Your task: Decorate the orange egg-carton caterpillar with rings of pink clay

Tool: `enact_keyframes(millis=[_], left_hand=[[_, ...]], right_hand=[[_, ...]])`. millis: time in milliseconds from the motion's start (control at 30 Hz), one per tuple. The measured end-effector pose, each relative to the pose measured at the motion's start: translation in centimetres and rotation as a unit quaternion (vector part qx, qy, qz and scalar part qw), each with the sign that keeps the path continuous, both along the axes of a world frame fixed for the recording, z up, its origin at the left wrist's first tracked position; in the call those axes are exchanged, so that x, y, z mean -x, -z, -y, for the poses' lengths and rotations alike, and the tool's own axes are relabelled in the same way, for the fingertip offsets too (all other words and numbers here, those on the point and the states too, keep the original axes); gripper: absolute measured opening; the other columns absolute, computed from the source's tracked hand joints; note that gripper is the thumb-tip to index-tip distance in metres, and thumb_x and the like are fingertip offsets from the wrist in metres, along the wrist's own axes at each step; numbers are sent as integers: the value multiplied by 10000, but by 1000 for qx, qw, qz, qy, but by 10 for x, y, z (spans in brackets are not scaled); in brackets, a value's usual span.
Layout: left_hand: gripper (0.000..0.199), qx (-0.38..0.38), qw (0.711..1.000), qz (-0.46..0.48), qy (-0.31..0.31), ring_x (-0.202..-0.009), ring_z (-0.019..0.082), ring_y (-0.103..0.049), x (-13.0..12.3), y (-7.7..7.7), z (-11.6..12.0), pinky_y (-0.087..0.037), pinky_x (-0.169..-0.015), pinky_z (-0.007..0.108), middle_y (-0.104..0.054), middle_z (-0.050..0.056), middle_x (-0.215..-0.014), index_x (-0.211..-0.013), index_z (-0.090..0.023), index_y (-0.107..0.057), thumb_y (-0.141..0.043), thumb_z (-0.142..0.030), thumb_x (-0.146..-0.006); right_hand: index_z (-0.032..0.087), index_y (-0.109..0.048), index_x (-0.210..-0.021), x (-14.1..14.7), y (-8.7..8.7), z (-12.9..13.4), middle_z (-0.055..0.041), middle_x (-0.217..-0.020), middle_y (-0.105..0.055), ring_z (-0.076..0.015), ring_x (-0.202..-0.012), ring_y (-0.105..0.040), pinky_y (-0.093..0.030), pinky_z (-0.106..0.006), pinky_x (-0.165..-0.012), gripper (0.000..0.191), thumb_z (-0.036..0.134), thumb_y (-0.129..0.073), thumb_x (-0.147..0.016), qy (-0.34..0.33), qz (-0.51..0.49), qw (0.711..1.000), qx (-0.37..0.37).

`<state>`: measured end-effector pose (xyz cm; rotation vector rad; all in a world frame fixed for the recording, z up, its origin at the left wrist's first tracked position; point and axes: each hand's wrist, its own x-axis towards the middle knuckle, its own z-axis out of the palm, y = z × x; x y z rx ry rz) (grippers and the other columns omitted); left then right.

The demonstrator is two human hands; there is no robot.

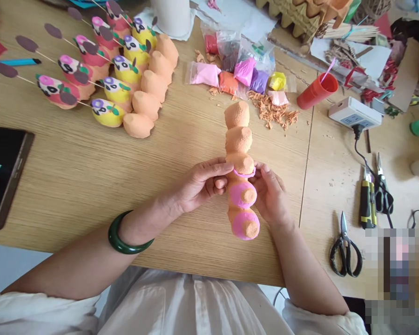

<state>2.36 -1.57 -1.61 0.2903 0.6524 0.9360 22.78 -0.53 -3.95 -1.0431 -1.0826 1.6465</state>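
Note:
Upright between my hands stands a row of several joined orange clay bumps (238, 139), shaped like an egg-carton strip. Pink clay (238, 194) wraps the two bumps nearest me, leaving their orange tips bare. A thin pink clay strip (243, 175) curves around the near side of the third. My left hand (204, 184) grips the row's left side, its thumb at one end of the pink strip and its other fingers curled. From the right, my right hand (270, 193) pinches at the strip's other end; its fingertips are partly hidden behind the row.
Decorated clay birds (117, 88) on orange bases stand at the back left. Bagged coloured clay (244, 70) and orange scraps (274, 109) lie beyond the row. Right are a red cup (316, 91), a power strip (354, 113) and scissors (345, 251); left, a dark device (3, 177).

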Motion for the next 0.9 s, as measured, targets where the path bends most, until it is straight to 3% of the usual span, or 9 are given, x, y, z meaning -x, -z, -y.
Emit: enact_keyframes(millis=[100,200,367,600,900], left_hand=[[432,-39,999,-19,6,-499,16,-431,0,1,1,-398,-470,105,-495,-73,-567,-750,-143,-717,-1024,-447,-730],[445,-72,996,-44,8,-474,11,-388,0,0,3,-366,-466,114,-472,-83,-540,-768,-139,-701,-985,-481,-792],[397,-93,994,-57,8,-446,21,-389,0,-1,6,-372,-463,131,-462,-95,-502,-812,-145,-716,-956,-461,-829],[451,-54,998,28,12,-506,53,-507,-4,-3,5,-509,-529,157,-533,-69,-561,-792,-144,-713,-983,-502,-750],[511,-87,993,-77,-5,-450,23,-345,-2,0,6,-331,-453,167,-427,-90,-513,-735,-147,-657,-956,-556,-796]], right_hand=[[267,-796,-966,-1,-6,-1,-31,-888,-784,-208,-810,-740,-665,-360,-739,408,673,-783,-920,-64,-41,995,70],[268,-816,-913,-2,-11,1,-9,-867,-776,-177,-789,-699,-630,-312,-748,316,572,-882,-859,-74,-78,986,127],[285,-858,-1046,-5,-14,3,11,-938,-826,-150,-791,-728,-632,-282,-762,383,426,-1020,-729,-100,-108,972,185],[281,-848,-943,-5,-10,1,52,-871,-821,-105,-723,-732,-625,-231,-698,303,347,-1040,-718,-68,-130,969,198],[274,-866,-950,-2,-6,0,42,-901,-854,-88,-758,-768,-647,-199,-743,302,300,-1051,-714,-87,-119,973,175]])
